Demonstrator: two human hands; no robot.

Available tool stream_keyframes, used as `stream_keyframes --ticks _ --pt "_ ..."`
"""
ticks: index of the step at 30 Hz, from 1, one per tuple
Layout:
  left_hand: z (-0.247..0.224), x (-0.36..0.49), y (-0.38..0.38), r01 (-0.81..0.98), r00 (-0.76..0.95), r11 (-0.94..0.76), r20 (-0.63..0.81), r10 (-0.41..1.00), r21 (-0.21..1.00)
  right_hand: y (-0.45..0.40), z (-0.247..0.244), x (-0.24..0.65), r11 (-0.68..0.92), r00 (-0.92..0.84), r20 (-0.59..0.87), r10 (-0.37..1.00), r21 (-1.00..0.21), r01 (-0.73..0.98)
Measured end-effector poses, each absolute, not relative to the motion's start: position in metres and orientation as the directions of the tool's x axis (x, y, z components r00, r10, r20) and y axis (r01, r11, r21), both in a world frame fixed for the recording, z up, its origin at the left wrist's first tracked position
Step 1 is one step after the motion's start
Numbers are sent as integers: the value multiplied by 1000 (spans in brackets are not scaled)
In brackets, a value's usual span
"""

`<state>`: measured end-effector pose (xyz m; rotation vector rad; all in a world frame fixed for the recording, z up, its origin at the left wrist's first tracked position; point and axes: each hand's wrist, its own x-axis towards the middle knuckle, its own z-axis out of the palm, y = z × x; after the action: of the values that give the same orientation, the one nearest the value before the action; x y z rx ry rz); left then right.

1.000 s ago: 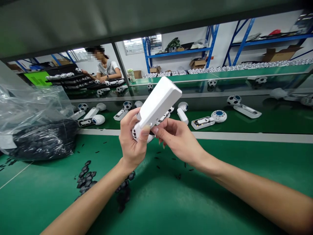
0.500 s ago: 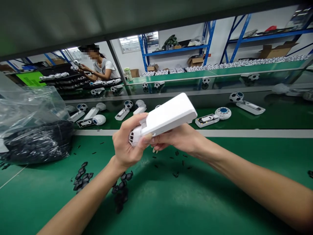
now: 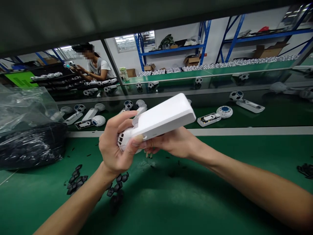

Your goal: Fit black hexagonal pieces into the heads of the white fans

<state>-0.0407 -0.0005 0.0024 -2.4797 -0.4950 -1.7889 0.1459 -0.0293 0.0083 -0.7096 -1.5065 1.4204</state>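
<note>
A white plastic housing [image 3: 163, 114] with a long box-shaped body and a round vented head is held up in the middle of the view, tilted up to the right. My left hand [image 3: 117, 143] wraps around the round head, with its thumb along the near side and its fingers over the top. Beneath the housing my right hand [image 3: 168, 142] is closed against the underside near the head, its fingertips partly hidden. Black pentagon-shaped pieces [image 3: 117, 186] lie on the green table below my left wrist.
A clear plastic bag of black pieces [image 3: 31, 143] stands at the left. Another pile of black pieces [image 3: 77, 179] lies nearby. Behind a pale ledge [image 3: 244, 131], a conveyor carries white units, including an opened one [image 3: 209, 119]. Across it, a co-worker [image 3: 96, 67] holds a unit.
Both hands and the housing have shifted slightly left in view, and the left fingers have moved a little along the head. The whole view has shifted somewhat too.
</note>
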Motion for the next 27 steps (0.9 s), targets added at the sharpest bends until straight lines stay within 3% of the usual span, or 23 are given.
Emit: stream_keyframes --ticks 3,8,11,14,15,16,17,20,23,27 --pt "1 -43 2 281 235 -940 936 261 192 -33 5 144 231 -385 285 878 -956 -182" --pt "-4 -44 0 273 197 -919 919 343 285 -36 5 139 417 -357 393 847 -909 -11" --pt "-5 -36 3 230 102 -858 865 491 460 -26 8 141 391 -371 343 863 -919 60" --pt "-1 -30 18 134 12 -564 568 823 815 -2 14 169 330 -285 253 925 -904 272" --pt "0 -30 27 131 16 -415 417 909 900 8 16 185 304 -170 255 952 -848 435" --pt "0 -31 36 160 25 -279 279 960 947 18 17 203 208 -28 255 967 -717 665" --pt "0 -34 45 216 27 -171 169 985 961 27 16 222 -13 154 224 962 -527 850" --pt "-7 -41 75 423 -26 -53 71 997 905 50 2 269 -344 405 124 906 -344 874" --pt "-20 -33 101 569 -16 -73 100 995 819 65 -23 287 -438 463 36 886 -265 859" --pt "-33 0 124 700 101 -192 171 980 688 71 -40 295 -429 440 25 898 -181 885"
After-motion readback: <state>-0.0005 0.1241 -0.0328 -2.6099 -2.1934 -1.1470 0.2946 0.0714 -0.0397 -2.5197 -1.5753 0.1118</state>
